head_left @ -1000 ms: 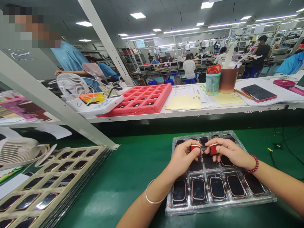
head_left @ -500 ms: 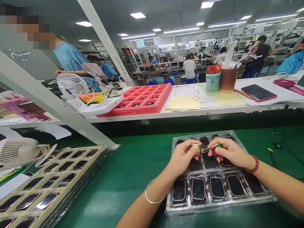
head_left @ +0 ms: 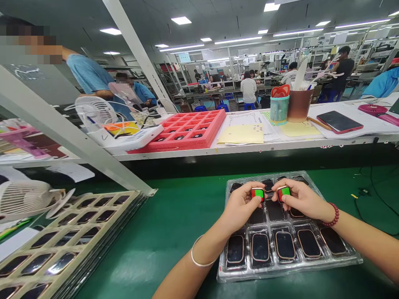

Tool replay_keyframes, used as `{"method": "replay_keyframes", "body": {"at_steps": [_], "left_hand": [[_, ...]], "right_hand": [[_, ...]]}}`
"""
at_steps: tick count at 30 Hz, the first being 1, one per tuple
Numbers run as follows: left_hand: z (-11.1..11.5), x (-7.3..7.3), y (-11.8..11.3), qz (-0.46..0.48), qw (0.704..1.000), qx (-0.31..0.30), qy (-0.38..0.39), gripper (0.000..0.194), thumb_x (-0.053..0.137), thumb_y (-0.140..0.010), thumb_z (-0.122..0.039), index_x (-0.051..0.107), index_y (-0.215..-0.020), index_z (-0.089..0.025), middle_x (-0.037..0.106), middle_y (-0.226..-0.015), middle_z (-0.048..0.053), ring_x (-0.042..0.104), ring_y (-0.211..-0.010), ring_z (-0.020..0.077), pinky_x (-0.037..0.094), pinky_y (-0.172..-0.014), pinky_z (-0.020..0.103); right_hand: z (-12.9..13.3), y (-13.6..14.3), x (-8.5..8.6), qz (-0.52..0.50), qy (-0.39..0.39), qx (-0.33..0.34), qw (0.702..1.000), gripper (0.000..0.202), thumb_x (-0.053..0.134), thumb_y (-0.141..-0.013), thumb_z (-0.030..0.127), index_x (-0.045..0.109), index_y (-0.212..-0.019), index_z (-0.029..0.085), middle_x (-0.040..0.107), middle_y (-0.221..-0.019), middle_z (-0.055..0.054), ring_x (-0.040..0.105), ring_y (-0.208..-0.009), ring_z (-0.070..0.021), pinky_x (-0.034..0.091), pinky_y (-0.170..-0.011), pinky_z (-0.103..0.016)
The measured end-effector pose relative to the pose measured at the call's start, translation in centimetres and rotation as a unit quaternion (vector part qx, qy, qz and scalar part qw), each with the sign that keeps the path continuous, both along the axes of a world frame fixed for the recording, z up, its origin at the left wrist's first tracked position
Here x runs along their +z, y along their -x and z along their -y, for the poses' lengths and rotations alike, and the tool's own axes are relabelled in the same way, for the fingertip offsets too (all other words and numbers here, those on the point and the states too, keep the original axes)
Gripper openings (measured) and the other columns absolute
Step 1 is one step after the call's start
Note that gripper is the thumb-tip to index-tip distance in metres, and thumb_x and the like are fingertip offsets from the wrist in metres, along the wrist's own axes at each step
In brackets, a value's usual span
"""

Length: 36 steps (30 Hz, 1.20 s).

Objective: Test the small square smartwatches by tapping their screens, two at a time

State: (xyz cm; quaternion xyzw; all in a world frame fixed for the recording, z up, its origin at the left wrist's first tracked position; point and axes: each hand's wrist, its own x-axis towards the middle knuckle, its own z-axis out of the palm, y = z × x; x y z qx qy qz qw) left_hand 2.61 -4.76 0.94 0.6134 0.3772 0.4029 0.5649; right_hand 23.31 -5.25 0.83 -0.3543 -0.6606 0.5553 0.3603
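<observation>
My left hand (head_left: 242, 204) grips a smartwatch (head_left: 257, 193) by its edges, thumb near the lower edge of the screen. A second smartwatch (head_left: 284, 193) is held in my right hand (head_left: 301, 199). Both screens are lit with red and green blocks and face me. The two watches are side by side, a small gap between them. Beneath my hands lies a clear plastic tray (head_left: 289, 272) with dark-screened, gold-rimmed watches in its pockets. My hands hide some of the back pockets.
Stacked cream trays (head_left: 93, 224) of watches stand at left, near a white fan (head_left: 25, 199). Above the green bench (head_left: 149, 249), a shelf holds a red foam tray (head_left: 187, 133), papers, cups (head_left: 279, 109) and a phone (head_left: 339, 121). Cables (head_left: 372, 195) lie at right. Co-workers are beyond.
My thumbs have shifted down off the screens, so more of the red and green shows on both watches. My hands stay in place. The co-worker at far left has leaned further left.
</observation>
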Motion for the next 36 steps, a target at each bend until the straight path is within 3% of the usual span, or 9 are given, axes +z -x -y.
{"method": "replay_keyframes", "body": {"at_steps": [11,17,32,36], "left_hand": [[0.12,0.07,0.04,-0.020,1.000,0.011,-0.019,0.035,0.056,-0.071,-0.008,0.053,-0.104,-0.016,0.063,-0.086,0.003,0.059,-0.083,0.0148,0.045,-0.074,0.025],[0.25,0.24,0.08,-0.015,1.000,0.007,-0.020,0.034,0.058,-0.072,-0.011,0.054,-0.105,-0.016,0.063,-0.086,0.004,0.059,-0.084,0.0156,0.045,-0.075,0.026],[0.37,0.16,-0.04,0.014,1.000,-0.003,-0.014,0.034,0.059,-0.076,-0.018,0.056,-0.109,-0.015,0.063,-0.091,0.007,0.057,-0.081,0.0156,0.049,-0.073,0.028],[0.26,0.05,0.17,0.006,1.000,0.003,-0.008,0.032,0.055,-0.081,-0.030,0.057,-0.110,-0.015,0.065,-0.089,0.007,0.059,-0.072,0.0138,0.045,-0.060,0.023]], "right_hand": [[0.05,0.06,-0.29,-0.013,-0.010,0.003,1.000,0.033,0.051,-0.076,0.007,0.048,-0.106,0.020,0.061,-0.091,-0.003,0.054,-0.067,-0.0112,0.043,-0.054,-0.021],[0.07,0.02,-0.23,0.002,-0.038,0.010,0.999,0.031,0.050,-0.078,0.007,0.048,-0.107,0.018,0.061,-0.089,-0.003,0.057,-0.079,-0.0141,0.043,-0.065,-0.025],[-0.06,-0.03,0.11,0.026,-0.054,-0.018,0.998,0.013,0.052,-0.083,0.016,0.053,-0.096,0.017,0.061,-0.077,-0.003,0.053,-0.064,-0.0118,0.041,-0.053,-0.022],[-0.23,-0.33,-0.30,0.021,-0.036,-0.024,0.999,0.010,0.050,-0.086,0.022,0.054,-0.094,0.017,0.061,-0.073,-0.002,0.051,-0.060,-0.0117,0.041,-0.048,-0.020]]}}
